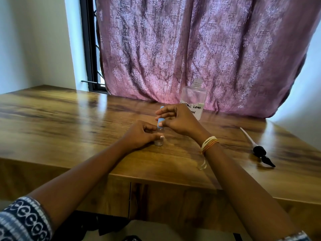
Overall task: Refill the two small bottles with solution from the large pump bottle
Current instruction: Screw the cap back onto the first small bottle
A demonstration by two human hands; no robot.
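Both hands are meeting over one small bottle (159, 142) near the middle of the wooden table (69, 115). Taking that small bottle as the landmark, the left hand (139, 136) is lying just to its left, fingers curled in and the thumb pressing across the clear glass body, so it is closed around the bottle and steadying it upright on the tabletop. Whether any liquid is sitting inside cannot be told, since the fingers are covering most of the glass. Directly above the bottle, the right hand (175, 120) is pinching the light blue cap (159, 123) at its top between thumb and fingers, while the forefinger is stretching out loosely over it; whether the cap is screwed on or only resting on the neck cannot be told. A second bit of light blue (162, 107) is peeking out just behind the right hand's fingers, too hidden to name. Behind and to the right of the small bottle, the large bottle (193, 100) is standing upright with its threaded neck open, its handwritten label partly reading "LENS"; it is looking clear and mostly empty, though its level is hard to judge. Nearer than the small bottle and to its right, a small clear item (202, 165) is lying beside the right wrist with its bangles (208, 143). Far to the right, the black pump head (262, 154) is lying on its side, its white tube pointing away toward the pink curtain (191, 46).
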